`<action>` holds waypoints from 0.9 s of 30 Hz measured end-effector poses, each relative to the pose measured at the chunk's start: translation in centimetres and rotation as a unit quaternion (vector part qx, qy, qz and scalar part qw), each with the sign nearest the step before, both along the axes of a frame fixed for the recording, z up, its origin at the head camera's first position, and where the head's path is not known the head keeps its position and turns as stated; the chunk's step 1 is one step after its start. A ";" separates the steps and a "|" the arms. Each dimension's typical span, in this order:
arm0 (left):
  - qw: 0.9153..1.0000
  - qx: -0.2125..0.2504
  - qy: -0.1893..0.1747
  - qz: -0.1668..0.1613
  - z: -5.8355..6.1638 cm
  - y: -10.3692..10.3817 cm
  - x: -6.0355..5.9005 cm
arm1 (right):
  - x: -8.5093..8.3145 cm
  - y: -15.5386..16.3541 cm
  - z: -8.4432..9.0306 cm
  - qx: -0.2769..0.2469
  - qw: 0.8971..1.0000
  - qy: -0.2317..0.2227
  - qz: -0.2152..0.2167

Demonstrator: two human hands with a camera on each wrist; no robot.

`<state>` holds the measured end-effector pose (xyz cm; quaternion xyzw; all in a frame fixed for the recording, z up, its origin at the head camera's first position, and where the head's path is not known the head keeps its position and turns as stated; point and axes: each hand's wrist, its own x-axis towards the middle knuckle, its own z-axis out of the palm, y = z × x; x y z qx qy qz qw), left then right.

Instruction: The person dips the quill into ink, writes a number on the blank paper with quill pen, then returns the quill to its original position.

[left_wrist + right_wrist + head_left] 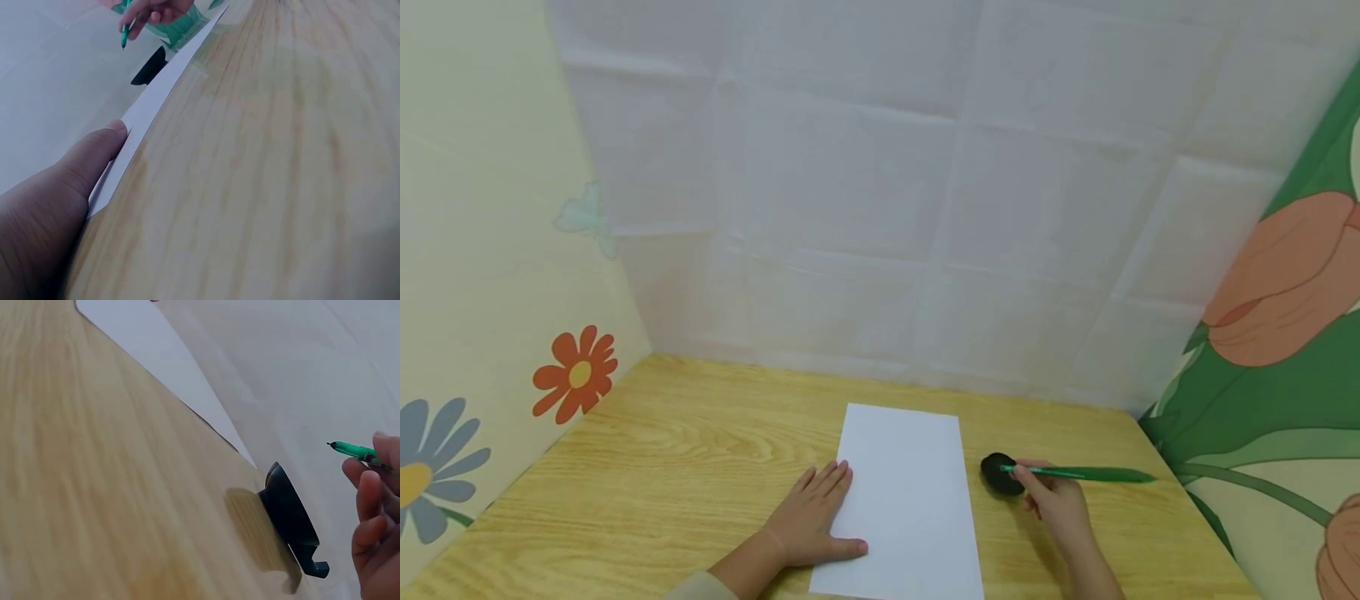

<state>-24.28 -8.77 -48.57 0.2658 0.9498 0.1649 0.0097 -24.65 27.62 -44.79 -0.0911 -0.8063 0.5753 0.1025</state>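
A white sheet of paper point(904, 492) is laid lengthwise on a wooden table point(685, 467), its near end close to the table's near edge; the left hand point(811, 521) is pressed flat on the sheet's left edge, fingers straight and together, thumb stretched out to the right across the paper; in the left wrist view the thumb point(94, 156) is seen lying against the edge of the sheet point(156, 103); nothing is gripped by this hand; a green pen point(1078, 474) is pinched in the curled fingers of the right hand point(1056, 500), just right of the sheet, its tip turned left and its barrel reaching out to the right; the tip is held over a small black object point(997, 473) set on the table between the paper and the right hand; in the right wrist view the pen tip point(350, 450) is seen raised above that black object point(290, 515), apart from it; patterned floral panels are stood to the left point(490, 275) and right point(1285, 350) of the table, and a creased white backdrop point(925, 183) is hung on the far side
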 end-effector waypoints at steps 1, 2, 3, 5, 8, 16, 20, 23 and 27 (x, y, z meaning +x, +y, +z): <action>1.000 0.000 0.001 0.000 0.0 0.0 0.0 | -0.1 0.0 0.0 0.006 1.000 -0.001 0.000; 1.000 -0.001 0.003 0.000 0.0 0.0 -0.1 | -0.2 0.0 -0.1 0.012 1.000 -0.002 0.000; 1.000 -0.001 0.004 0.001 -0.1 0.0 -0.1 | -0.4 0.0 -0.1 0.018 1.000 -0.004 0.000; 1.000 -0.003 0.005 0.002 -0.1 -0.1 -0.1 | -0.7 0.0 -0.3 0.025 1.000 -0.013 -0.005; 1.000 -0.004 0.004 0.003 -0.2 -0.1 -0.1 | -1.1 0.1 -0.6 0.032 0.999 -0.032 -0.016; 1.000 -0.004 0.007 0.004 -0.2 0.0 -0.2 | -2.0 0.4 -1.1 0.079 0.996 -0.035 -0.030; 1.000 -0.002 0.010 0.004 -0.2 0.0 -0.2 | -2.1 0.5 -1.4 0.104 0.994 -0.031 -0.027; 1.000 0.000 0.009 0.003 -0.2 0.0 -0.2 | -2.1 0.5 -1.6 0.118 0.992 -0.039 -0.016; 1.000 0.000 0.004 0.002 -0.2 0.0 -0.2 | -2.0 0.5 -1.7 0.134 0.990 -0.050 0.005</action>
